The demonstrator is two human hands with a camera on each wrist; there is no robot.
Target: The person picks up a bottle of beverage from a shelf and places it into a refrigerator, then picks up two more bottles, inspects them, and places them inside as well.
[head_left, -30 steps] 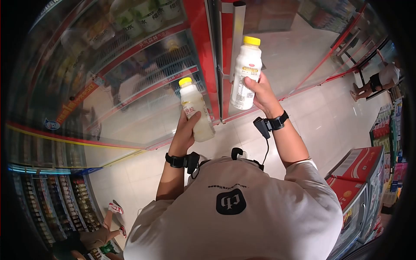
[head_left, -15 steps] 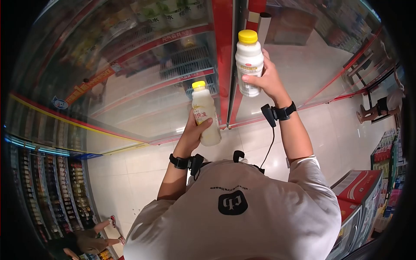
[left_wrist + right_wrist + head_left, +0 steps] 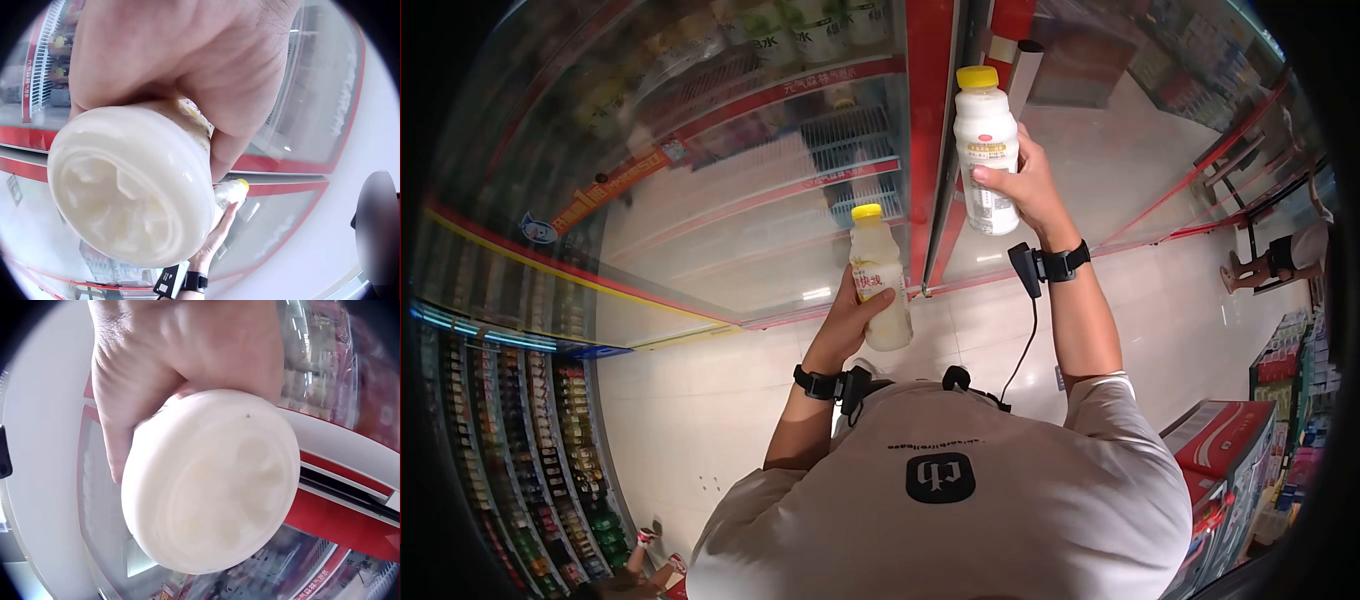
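Note:
My left hand [image 3: 846, 318] grips a pale, cloudy drink bottle [image 3: 880, 262] with a yellow cap, its thumb across the label. In the left wrist view the round base of that bottle [image 3: 125, 187] faces the camera, with the left hand [image 3: 181, 62] wrapped over it. Higher and to the right, my right hand [image 3: 1030, 185] holds a white milk drink bottle [image 3: 987, 130], also yellow-capped, upright with its printed label showing. The right wrist view shows that bottle's base [image 3: 212, 481] below the right hand [image 3: 187, 350]. The two bottles are apart.
Just ahead stands a glass-door drinks cooler [image 3: 700, 215] with a red frame [image 3: 924, 120] and a door handle [image 3: 1025, 75]. Shelves of bottles [image 3: 520, 450] line the left. A red chest freezer [image 3: 1225, 435] is at right, and a person's legs [image 3: 1265, 262] show at far right.
Both bottles have shifted right in the head view. The right one rose and tilted, then came down slightly; the left one is a little lower. Both hands keep their grip.

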